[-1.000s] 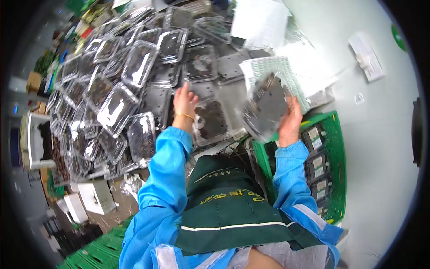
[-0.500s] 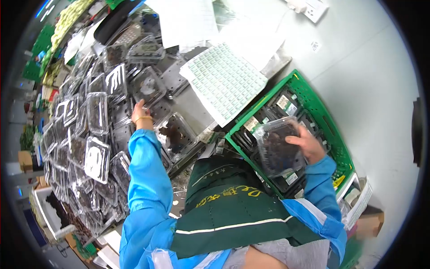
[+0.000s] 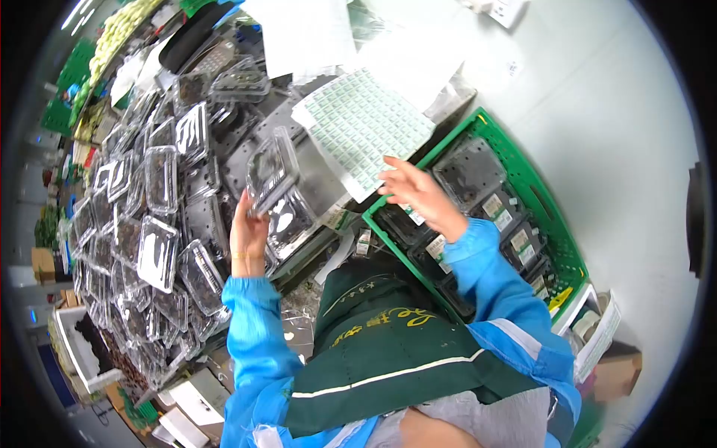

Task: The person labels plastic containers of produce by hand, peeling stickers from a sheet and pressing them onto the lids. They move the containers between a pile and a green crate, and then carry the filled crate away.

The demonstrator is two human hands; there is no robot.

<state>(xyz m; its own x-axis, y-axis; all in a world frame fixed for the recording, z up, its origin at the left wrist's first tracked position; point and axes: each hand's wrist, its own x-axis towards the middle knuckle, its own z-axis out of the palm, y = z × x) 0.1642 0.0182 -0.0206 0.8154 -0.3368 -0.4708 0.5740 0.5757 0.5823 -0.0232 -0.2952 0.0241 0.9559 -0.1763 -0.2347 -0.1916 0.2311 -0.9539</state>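
My left hand (image 3: 250, 228) grips the lower end of a clear plastic box (image 3: 272, 168), tilted up above the metal table. Over the near left corner of the green crate (image 3: 549, 216), my right hand (image 3: 418, 196) is empty with its fingers apart, close to the edge of a sheet of green-and-white labels (image 3: 366, 123). Inside the crate lie several dark-filled boxes with labels, and one box without a visible label (image 3: 469, 173) at the far end. Another clear box (image 3: 290, 220) rests on the table just beyond my left hand.
A large heap of clear boxes (image 3: 160, 179) covers the left side of the table. White papers (image 3: 310, 37) lie at the back. A white foam box (image 3: 81, 351) stands at the lower left, and a cardboard box (image 3: 618, 369) at the lower right.
My right hand has let go of its box in the crate and moved left toward the labels. My left hand has taken hold of a box and lifted it nearer.
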